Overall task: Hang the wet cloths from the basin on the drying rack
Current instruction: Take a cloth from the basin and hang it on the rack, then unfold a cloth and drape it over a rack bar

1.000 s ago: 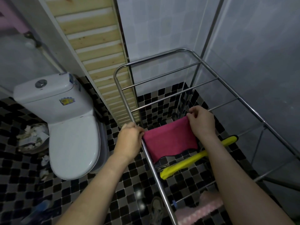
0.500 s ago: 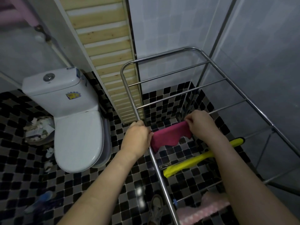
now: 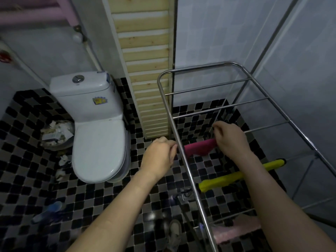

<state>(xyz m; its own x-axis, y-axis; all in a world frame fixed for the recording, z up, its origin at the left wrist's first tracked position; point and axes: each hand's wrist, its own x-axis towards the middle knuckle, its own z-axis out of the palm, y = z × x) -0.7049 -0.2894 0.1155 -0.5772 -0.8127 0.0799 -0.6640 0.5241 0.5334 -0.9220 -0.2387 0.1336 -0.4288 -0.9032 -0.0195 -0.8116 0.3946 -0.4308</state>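
A magenta cloth (image 3: 200, 149) lies over a bar of the steel drying rack (image 3: 200, 67), bunched into a narrow strip. My left hand (image 3: 160, 157) is closed at the rack's left side rail, right by the cloth's left end; the rail hides the exact contact. The cloth's right end is pinched by my right hand (image 3: 229, 137). A yellow cloth (image 3: 236, 177) hangs on a nearer bar, and a pale pink cloth (image 3: 236, 228) on the nearest one. The basin is not in view.
A white toilet (image 3: 98, 142) stands to the left, with a waste bin (image 3: 56, 135) of paper beside it. A wooden slat panel (image 3: 145, 70) leans in the corner behind the rack. The floor is black and grey mosaic tile (image 3: 27, 179). A shoe (image 3: 175, 231) shows below.
The magenta cloth hung down as a wide flap; now only a narrow strip shows along the bar. Both hands stayed at its ends, and my view tilted up and left.
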